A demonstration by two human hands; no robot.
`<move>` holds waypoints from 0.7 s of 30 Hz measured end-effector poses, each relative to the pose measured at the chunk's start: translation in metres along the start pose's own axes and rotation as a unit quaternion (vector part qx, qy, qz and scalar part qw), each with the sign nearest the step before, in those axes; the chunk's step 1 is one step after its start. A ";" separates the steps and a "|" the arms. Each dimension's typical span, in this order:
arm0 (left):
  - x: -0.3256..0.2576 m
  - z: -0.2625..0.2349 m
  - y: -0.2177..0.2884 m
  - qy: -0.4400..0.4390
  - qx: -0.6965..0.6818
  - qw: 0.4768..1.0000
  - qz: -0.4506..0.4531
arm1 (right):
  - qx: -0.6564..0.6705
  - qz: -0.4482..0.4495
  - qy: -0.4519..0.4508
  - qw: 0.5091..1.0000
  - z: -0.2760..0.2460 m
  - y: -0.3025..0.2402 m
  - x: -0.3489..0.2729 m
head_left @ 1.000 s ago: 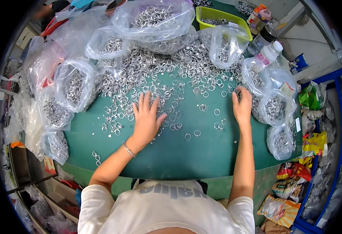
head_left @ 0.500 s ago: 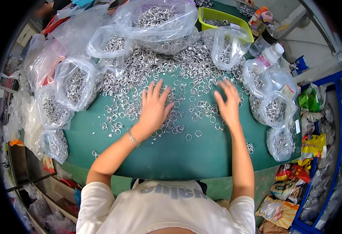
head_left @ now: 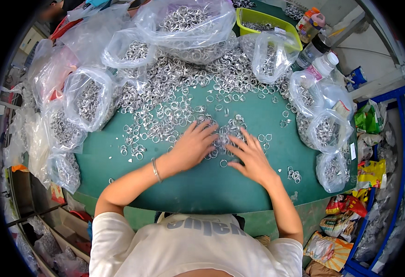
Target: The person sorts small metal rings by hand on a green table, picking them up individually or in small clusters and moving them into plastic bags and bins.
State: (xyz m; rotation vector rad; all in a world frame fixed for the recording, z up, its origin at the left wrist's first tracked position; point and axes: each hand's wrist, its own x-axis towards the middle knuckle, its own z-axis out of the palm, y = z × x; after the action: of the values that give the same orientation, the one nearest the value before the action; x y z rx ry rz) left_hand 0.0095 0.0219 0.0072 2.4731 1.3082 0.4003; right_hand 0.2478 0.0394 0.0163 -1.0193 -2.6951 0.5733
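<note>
On the green surface [head_left: 202,184]: loose metal rings [head_left: 174,115]; clear bags [head_left: 84,99] filled with rings; yellow-green bin [head_left: 267,21] likewise; left hand [head_left: 193,145] and right hand [head_left: 251,157] laid flat, grip wide, nothing held

A green bench [head_left: 202,184] carries loose metal rings [head_left: 174,106] across the frame's upper half, ringed by clear ring-filled bags [head_left: 84,99].

Clear ring-filled bags [head_left: 86,99] ringing table
</note>
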 end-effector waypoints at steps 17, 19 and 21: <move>-0.006 0.029 0.028 0.033 0.064 0.997 0.025 | -0.024 0.161 0.243 0.956 0.008 0.033 0.041; -0.008 0.024 0.020 0.047 0.120 0.991 -0.034 | -0.021 0.158 0.228 0.961 0.005 0.032 0.045; -0.013 0.014 0.014 0.059 0.128 0.986 -0.083 | 0.093 0.183 0.256 0.945 0.001 0.031 0.040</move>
State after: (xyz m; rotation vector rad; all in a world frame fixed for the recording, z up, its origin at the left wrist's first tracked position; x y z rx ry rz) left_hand 0.0184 0.0018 -0.0014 2.5500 1.6968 0.3623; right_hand 0.2359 0.0870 0.0040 -1.3971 -1.9777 0.5193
